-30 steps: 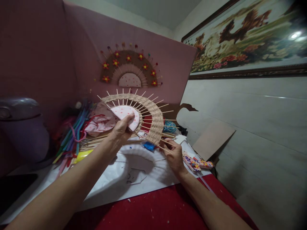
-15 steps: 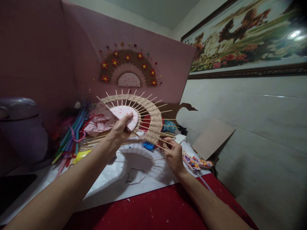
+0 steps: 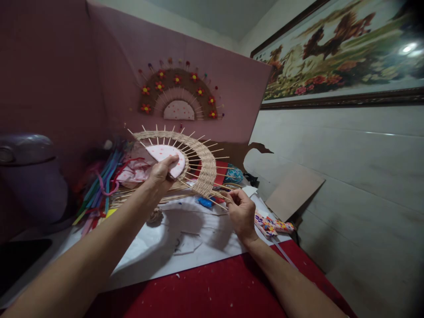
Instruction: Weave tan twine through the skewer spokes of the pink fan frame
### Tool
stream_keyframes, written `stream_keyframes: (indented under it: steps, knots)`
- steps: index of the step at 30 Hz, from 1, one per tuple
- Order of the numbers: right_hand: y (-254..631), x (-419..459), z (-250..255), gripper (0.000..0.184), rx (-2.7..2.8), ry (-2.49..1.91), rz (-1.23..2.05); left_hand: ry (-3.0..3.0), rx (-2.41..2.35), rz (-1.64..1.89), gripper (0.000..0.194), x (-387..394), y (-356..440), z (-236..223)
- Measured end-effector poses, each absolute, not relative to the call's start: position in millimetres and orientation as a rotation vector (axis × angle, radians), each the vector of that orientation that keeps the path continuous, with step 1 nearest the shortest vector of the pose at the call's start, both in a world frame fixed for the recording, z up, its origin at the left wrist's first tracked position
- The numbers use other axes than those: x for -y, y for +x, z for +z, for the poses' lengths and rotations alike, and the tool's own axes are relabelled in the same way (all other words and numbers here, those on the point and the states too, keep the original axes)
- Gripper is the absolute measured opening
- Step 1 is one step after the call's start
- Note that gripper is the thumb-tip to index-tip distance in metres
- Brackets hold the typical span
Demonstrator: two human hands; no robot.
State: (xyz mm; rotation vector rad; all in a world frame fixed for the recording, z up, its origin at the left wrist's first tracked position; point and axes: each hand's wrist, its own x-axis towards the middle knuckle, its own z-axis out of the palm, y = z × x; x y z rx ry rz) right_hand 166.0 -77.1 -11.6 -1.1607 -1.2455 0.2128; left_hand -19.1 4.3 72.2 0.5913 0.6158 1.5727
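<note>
A half-round fan-shaped weaving (image 3: 208, 165) made of thin wooden sticks and a band of tan twine is held up above the table, tilted. At its centre is a white half-disc (image 3: 165, 155) with pink dots. My left hand (image 3: 162, 172) is closed on this half-disc, thumb on top, the other fingers hidden beneath. My right hand (image 3: 241, 210) is closed in a pinch at the lower right end of the woven band, beside the last sticks, on what looks like the twine strand. A ball of twine (image 3: 155, 216) lies below my left forearm.
A finished-looking fan with red flowers (image 3: 177, 79) hangs on the pink board. Colourful pipe cleaners (image 3: 99, 185), dotted cloth (image 3: 134, 172), blue yarn (image 3: 233, 174) and a blue packet (image 3: 204, 202) lie behind my hands. Flowered strips (image 3: 266, 224) rest at right on white paper (image 3: 155, 260).
The weaving has shifted slightly left and its right side has tipped down. My right hand stays near its lower end, fingers moved a little; the twine ball shows more.
</note>
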Motion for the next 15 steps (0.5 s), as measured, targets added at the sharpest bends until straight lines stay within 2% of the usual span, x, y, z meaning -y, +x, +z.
stream_keyframes:
  steps: [12, 15]
  knots:
    - [165.6, 85.2, -9.3, 0.015, 1.301, -1.139, 0.064, 0.562, -0.693, 1.619, 0.020, -5.6, -24.7, 76.0]
    - [166.8, 83.8, -9.7, 0.015, 1.292, -1.140, 0.029, 0.570, -0.701, 1.629, 0.018, -9.3, -26.5, 74.7]
